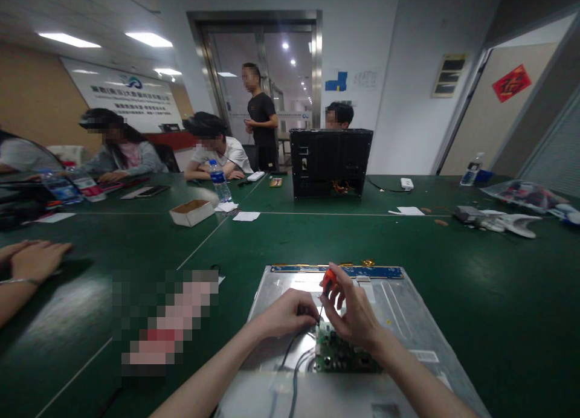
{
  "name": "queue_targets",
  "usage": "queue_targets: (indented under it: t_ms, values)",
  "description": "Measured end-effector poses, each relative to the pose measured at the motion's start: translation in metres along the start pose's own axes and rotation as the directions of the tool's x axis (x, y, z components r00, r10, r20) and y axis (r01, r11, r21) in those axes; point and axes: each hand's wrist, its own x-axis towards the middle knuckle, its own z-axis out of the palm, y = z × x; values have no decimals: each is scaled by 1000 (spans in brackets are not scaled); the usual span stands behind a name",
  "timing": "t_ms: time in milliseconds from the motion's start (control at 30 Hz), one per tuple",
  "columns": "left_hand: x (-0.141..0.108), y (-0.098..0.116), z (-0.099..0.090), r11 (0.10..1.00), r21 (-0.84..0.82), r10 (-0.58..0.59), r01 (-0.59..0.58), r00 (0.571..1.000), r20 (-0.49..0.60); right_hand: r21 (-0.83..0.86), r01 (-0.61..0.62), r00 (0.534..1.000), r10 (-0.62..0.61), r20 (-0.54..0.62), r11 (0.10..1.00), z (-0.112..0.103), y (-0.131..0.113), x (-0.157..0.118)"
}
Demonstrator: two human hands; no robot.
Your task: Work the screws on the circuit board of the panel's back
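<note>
My right hand (356, 312) grips a small screwdriver (329, 278) by its orange-and-black handle, with the thin shaft pointing down. Its tip comes down near the upper left corner of a green circuit board (335, 348). Close beside that tip, my left hand (290, 312) is closed in a pinch; what lies between its fingertips is too small to tell. The board sits on a flat silver metal panel (399, 321), partly behind my right hand. Dark cables (295, 376) run from the board's left side toward me. A blue circuit strip (380, 272) lines the panel's far edge.
Left of the panel a pixelated flat object (172, 321) lies on the green table (254, 243). Another person's hands (38, 261) rest at far left. Farther off stand an open box (191, 212), a water bottle (220, 181) and a black device casing (332, 161). Several people are beyond.
</note>
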Motion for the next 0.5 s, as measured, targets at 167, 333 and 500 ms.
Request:
queue_targets:
  t_ms: [167, 333, 500]
  values:
    - [-1, 3, -1, 1000, 12, -12, 12, 1000, -3, 2, -14, 1000, 14, -12, 1000, 1, 0, -1]
    - [-1, 3, -1, 1000, 3, -17, 17, 1000, 2, -42, 7, 999, -9, -47, 999, 3, 1, 0]
    - [0, 1, 0, 1000, 11, -21, 21, 1000, -4, -67, 41, 998, -44, -45, 997, 3, 3, 1]
